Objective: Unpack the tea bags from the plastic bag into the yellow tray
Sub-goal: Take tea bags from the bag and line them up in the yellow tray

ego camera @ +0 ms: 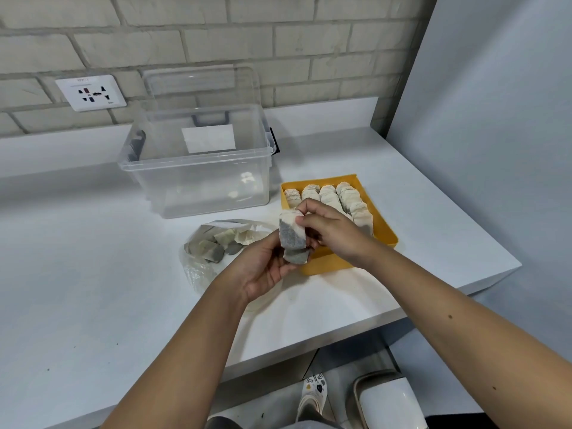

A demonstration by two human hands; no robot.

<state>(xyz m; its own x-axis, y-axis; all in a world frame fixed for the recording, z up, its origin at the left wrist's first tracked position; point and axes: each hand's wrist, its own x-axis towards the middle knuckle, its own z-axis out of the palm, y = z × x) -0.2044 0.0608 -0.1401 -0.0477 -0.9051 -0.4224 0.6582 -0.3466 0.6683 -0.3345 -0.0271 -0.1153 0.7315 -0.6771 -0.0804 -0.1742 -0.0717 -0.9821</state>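
While held up over the worktop (pixel 93 274), tea bags in hand (pixel 292 235): two, one on top of the other, between both grips, just in front of the near left corner of the yellow tray.
left grip (pixel 266 267): palm up, fingers curled under the two bags, holds them from below.
right grip (pixel 328 230): pinches the top edge of the upper bag with thumb and fingertips.
yellow tray (pixel 387 233): on the worktop, right of the middle, partly hidden behind the right grip.
tea bags in the tray (pixel 346 196): pale, standing in rows side by side at the far end, with bare yellow at the near end.
plastic bag (pixel 198 267): see-through, lying open on the worktop just left of the tray, partly under the left wrist.
tea bags in the plastic bag (pixel 213 247): a small heap, some pale, some grey.
clear box (pixel 198 181): big and see-through, behind the plastic bag, with a white label on its back wall.
lid (pixel 201 85): see-through, leaning on the brick wall (pixel 309 41) behind the box.
wall socket (pixel 91 92): white, on the brick wall, left of the lid.
shoe (pixel 314 394): pale with small pictures on it, down on the floor below the worktop edge.
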